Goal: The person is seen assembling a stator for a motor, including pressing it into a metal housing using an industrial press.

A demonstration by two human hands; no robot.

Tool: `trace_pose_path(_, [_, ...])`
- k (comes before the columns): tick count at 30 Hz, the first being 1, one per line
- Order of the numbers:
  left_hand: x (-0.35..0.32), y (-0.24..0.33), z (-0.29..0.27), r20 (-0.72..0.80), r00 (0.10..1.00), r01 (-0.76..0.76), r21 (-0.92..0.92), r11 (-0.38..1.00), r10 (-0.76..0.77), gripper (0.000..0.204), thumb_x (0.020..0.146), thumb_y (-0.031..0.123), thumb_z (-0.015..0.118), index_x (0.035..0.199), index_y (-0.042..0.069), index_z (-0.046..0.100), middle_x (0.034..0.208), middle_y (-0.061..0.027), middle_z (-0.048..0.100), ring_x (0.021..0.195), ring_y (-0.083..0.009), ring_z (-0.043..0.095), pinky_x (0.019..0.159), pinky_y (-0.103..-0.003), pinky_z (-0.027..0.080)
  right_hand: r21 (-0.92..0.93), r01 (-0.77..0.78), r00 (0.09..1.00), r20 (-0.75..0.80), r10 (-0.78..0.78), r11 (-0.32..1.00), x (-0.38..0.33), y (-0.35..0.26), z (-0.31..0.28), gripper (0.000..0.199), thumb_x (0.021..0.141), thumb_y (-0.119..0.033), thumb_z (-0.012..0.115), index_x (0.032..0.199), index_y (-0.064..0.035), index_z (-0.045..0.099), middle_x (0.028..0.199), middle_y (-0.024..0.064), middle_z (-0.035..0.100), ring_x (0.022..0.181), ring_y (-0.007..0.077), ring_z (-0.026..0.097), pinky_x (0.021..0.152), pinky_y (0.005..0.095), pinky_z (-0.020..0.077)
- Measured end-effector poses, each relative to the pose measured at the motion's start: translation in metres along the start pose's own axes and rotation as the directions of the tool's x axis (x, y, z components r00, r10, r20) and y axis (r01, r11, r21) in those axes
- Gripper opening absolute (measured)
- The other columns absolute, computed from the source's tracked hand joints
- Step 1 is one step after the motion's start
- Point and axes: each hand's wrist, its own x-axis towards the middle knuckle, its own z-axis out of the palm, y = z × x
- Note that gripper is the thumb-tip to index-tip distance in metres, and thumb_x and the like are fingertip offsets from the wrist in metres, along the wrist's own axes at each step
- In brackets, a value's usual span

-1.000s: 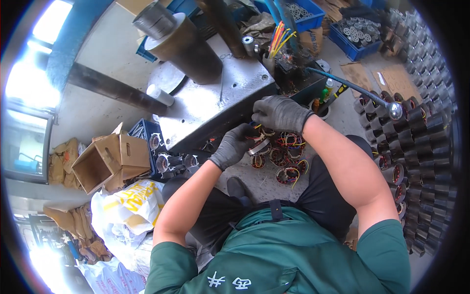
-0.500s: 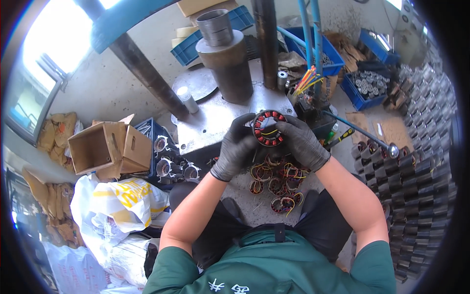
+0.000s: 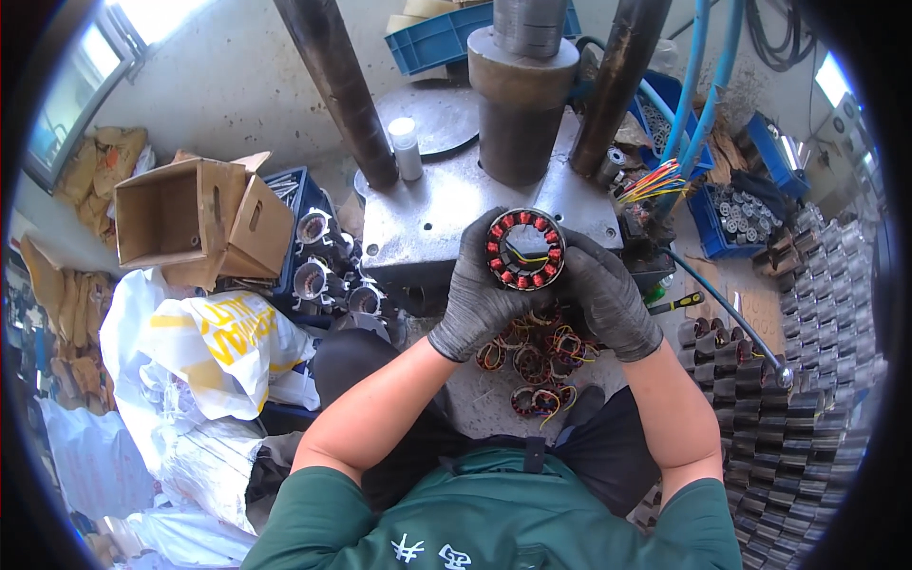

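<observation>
A ring-shaped motor stator (image 3: 524, 278) with red-wound coils and several thin wires across its opening faces up toward me, just in front of the press table. My left hand (image 3: 484, 290), in a dark grey glove, wraps round its left side and underside. Against the right side of the ring rest the fingers of my right hand (image 3: 608, 296), gloved alike; its fingertips are partly hidden behind the stator. On the floor below my hands lie several wound stators (image 3: 532, 364) with yellow and red leads.
Ahead stands a steel press table (image 3: 427, 214) with a thick ram (image 3: 518, 104) between dark columns. A white bottle (image 3: 405, 149) is on it. Metal housings (image 3: 312, 278) and a cardboard box (image 3: 161, 223) sit left. Stacked metal cylinders (image 3: 807, 351) fill the right, beside a long-handled bar (image 3: 731, 313).
The stator has turned from a tilt to face me more squarely, and my left hand has come further under it. The whole view has shifted, so the press now appears further right.
</observation>
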Motion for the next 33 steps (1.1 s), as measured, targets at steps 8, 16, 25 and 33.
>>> trace_pose_path(8, [0.008, 0.008, -0.016, 0.032, 0.935, -0.317, 0.526, 0.789, 0.354, 0.126, 0.06, 0.028, 0.11, 0.161, 0.007, 0.039, 0.15, -0.0151, 0.048, 0.14, -0.0306, 0.056, 0.12, -0.044, 0.05, 0.042, -0.036, 0.999, 0.026, 0.035, 0.998, 0.016, 0.012, -0.005, 0.066, 0.109, -0.049, 0.065, 0.157, -0.0043, 0.057, 0.142, 0.0093, 0.068, 0.128, 0.0185, 0.064, 0.109, 0.0352, 0.0532])
trace_pose_path(16, [0.012, 0.006, -0.019, 0.049, 0.905, -0.363, 0.607, 0.707, 0.422, 0.128, 0.058, 0.037, 0.111, 0.159, 0.007, 0.04, 0.152, -0.0172, 0.047, 0.14, -0.034, 0.054, 0.121, -0.046, 0.05, 0.062, -0.018, 1.0, 0.02, 0.017, 0.998, 0.019, 0.008, 0.0, 0.063, 0.109, -0.047, 0.066, 0.152, -0.0025, 0.06, 0.139, 0.0097, 0.069, 0.128, 0.0186, 0.064, 0.112, 0.0365, 0.0518])
trace_pose_path(25, [0.014, 0.008, -0.023, 0.088, 0.883, -0.383, 0.705, 0.597, 0.462, 0.125, 0.059, 0.033, 0.11, 0.159, 0.007, 0.041, 0.154, -0.0184, 0.045, 0.142, -0.0347, 0.052, 0.12, -0.046, 0.05, 0.011, -0.038, 0.998, -0.04, 0.038, 0.999, 0.022, 0.013, -0.006, 0.055, 0.107, -0.039, 0.071, 0.145, -0.0007, 0.064, 0.132, 0.0088, 0.071, 0.12, 0.0163, 0.067, 0.106, 0.0339, 0.0553])
trace_pose_path(33, [0.015, 0.009, -0.028, 0.147, 0.8, -0.463, 0.768, 0.442, 0.582, 0.115, 0.063, 0.026, 0.108, 0.158, 0.011, 0.045, 0.147, -0.0179, 0.052, 0.135, -0.0378, 0.055, 0.113, -0.047, 0.054, 0.053, 0.037, 0.999, -0.003, -0.037, 0.998, 0.029, 0.025, -0.009, 0.052, 0.107, -0.028, 0.067, 0.15, -0.0005, 0.062, 0.139, 0.011, 0.071, 0.127, 0.0192, 0.066, 0.11, 0.036, 0.0541])
